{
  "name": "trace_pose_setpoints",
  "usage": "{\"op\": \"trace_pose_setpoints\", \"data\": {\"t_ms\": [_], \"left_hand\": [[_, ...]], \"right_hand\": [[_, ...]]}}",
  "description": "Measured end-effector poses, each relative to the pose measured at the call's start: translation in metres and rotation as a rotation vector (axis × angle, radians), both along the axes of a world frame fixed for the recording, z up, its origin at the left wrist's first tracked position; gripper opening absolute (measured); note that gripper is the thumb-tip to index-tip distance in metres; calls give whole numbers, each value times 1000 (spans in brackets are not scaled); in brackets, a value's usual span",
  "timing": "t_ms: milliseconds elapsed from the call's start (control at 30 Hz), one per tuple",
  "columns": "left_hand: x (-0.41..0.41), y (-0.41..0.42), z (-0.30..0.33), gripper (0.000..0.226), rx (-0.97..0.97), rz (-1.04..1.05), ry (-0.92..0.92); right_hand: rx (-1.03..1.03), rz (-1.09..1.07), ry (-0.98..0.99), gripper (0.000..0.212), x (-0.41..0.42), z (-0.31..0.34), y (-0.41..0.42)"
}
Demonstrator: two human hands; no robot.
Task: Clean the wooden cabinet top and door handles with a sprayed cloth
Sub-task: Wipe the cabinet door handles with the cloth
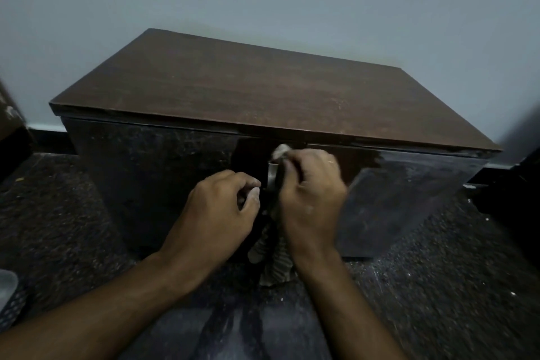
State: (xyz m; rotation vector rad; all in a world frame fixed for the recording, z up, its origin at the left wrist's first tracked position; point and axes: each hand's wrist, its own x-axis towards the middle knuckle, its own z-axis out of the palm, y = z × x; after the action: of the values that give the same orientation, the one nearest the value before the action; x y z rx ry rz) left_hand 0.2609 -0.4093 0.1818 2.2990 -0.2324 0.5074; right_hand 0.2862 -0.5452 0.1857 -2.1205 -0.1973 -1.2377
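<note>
Right hand (311, 199): fingers curled round cloth (281, 151), rubbing metal handle (272, 174) clean.
Left hand (217, 215): at nine o'clock of handle, fingers pinching together, apparently steadying door.

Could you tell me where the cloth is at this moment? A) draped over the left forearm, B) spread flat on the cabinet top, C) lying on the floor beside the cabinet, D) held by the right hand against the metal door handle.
D: the right hand grips the cloth against the metal door handle on the cabinet front, its loose end hanging below the wrist.
</note>
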Motion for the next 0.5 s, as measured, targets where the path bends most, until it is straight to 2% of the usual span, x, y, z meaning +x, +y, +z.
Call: {"op": "trace_pose_setpoints", "data": {"t_ms": [67,167,267,333,400,500], "left_hand": [[0,-6,0,10,32,-21,43],[0,-9,-5,12,94,-35,253],[1,-9,-16,29,126,-99,421],[3,-12,-18,33,106,-141,483],[5,-15,-21,25,67,-174,531],[5,-22,-29,6,-99,-241,673]], "right_hand": [[98,37,35,13,-4,3,1],[502,84,153,10,-19,19,-13],[898,361,420,4,-33,35,-22],[1136,560,538,5,-36,40,-25],[1266,657,594,6,-35,42,-28],[1318,692,640,12,-31,37,-37]]}}
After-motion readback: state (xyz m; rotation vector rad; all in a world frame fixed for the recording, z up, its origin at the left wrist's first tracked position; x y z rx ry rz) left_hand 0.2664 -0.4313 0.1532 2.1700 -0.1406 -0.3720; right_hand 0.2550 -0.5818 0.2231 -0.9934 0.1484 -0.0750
